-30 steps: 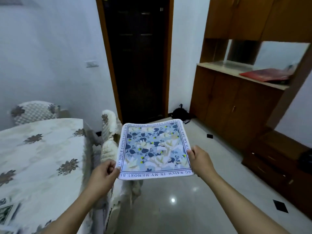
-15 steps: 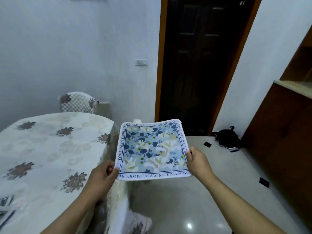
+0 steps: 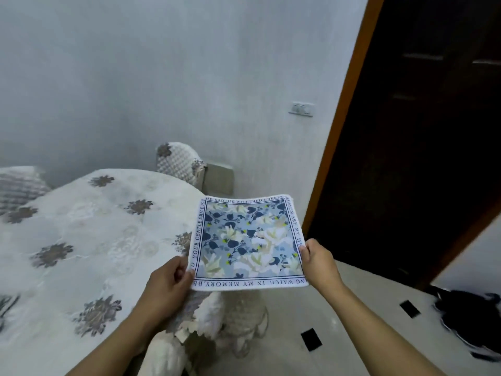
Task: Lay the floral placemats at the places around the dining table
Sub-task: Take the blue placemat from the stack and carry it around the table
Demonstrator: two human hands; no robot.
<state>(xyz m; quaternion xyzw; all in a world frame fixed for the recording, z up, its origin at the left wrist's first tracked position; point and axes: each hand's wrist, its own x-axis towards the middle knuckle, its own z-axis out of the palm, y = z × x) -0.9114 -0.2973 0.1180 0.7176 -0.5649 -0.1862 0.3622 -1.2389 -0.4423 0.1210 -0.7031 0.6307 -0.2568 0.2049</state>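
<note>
A square blue floral placemat [image 3: 248,241] with a white lettered border is held flat in the air just past the right edge of the dining table [image 3: 81,240]. My left hand [image 3: 169,283] pinches its near left corner and my right hand [image 3: 320,264] pinches its near right corner. The table wears a cream cloth with brown flower motifs. Part of another printed mat [image 3: 5,305] shows at the far left edge of the table.
A cushioned chair [image 3: 227,313] stands right below the held mat, beside the table. Another covered chair [image 3: 180,162] is at the table's far end and one [image 3: 19,185] at the left. A dark wooden door [image 3: 420,131] stands right. A black bag [image 3: 471,324] lies on the tiled floor.
My view has swung left, away from the wooden cabinets toward the table and wall. The placemat stays held in both hands and now sits closer to the table's edge.
</note>
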